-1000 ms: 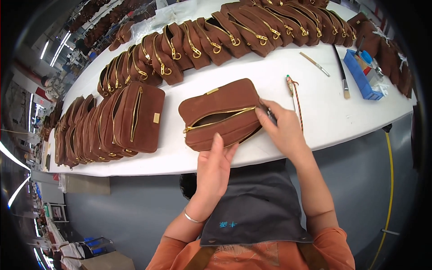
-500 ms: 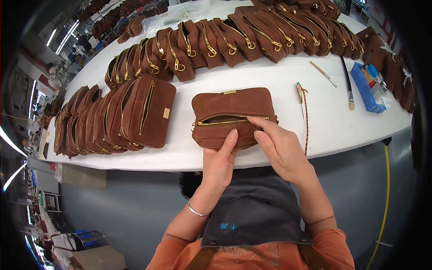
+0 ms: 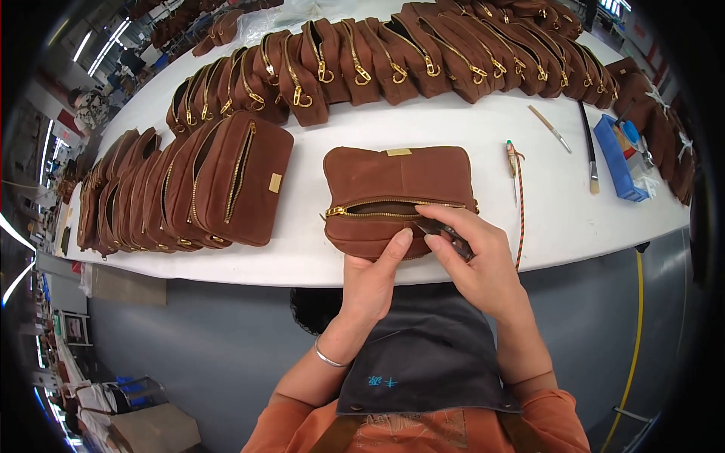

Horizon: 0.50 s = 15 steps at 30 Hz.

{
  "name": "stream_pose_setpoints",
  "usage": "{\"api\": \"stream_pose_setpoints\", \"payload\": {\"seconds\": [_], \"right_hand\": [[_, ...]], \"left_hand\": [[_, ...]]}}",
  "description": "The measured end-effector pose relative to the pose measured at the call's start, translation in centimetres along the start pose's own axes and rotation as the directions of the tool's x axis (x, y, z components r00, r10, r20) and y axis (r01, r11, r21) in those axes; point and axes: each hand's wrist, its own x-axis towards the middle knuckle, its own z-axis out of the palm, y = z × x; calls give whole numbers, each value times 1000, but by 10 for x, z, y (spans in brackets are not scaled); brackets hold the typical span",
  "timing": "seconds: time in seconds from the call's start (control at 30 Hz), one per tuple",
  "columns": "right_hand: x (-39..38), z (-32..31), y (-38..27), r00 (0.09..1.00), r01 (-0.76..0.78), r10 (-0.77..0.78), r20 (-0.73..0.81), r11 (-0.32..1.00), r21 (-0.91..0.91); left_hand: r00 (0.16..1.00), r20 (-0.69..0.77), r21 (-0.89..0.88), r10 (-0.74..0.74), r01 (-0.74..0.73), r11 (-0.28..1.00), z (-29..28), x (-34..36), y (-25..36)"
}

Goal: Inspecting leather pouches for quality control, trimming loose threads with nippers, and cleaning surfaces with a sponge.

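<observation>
A brown leather pouch (image 3: 370, 238) lies in front of me on the white table, its gold zipper partly open across the middle and a gold plate on its upper edge. My left hand (image 3: 370, 283) grips the lower edge, thumb pressed on the front and the other fingers hidden beneath. Closed over the pouch's lower right part, my right hand (image 3: 479, 260) holds small dark-handled thread snips (image 3: 457, 243) in the palm. Their pointed tip is close to the leather below the zipper, and the index finger rests along the zipper's right half.
A row of brown pouches (image 3: 257, 181) stands at left, with a longer row (image 3: 355, 68) across the back. To the right lie an awl (image 3: 513, 166) with a striped cord, a thin stick-like tool (image 3: 550, 128), a brush (image 3: 591, 162) and a blue tray (image 3: 610, 155) of supplies.
Dark-handled thread snips now show in my right hand, their tip near the pouch. My left hand keeps its grip, and the view has shifted slightly.
</observation>
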Motion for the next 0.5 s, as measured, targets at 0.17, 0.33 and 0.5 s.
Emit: {"api": "stream_pose_setpoints", "payload": {"seconds": [0.17, 0.33, 0.5], "right_hand": [[2, 3, 4, 997, 72, -72, -42, 997, -10], [1, 2, 3, 999, 40, -40, -24, 999, -14], [-1, 2, 6, 997, 76, -78, -17, 994, -76]], "left_hand": [[1000, 7, 3, 12, -12, 1000, -2, 0, -3], [1000, 24, 14, -3, 2, 1000, -3, 0, -2], [1000, 18, 29, -7, 7, 1000, -3, 0, -3]]}}
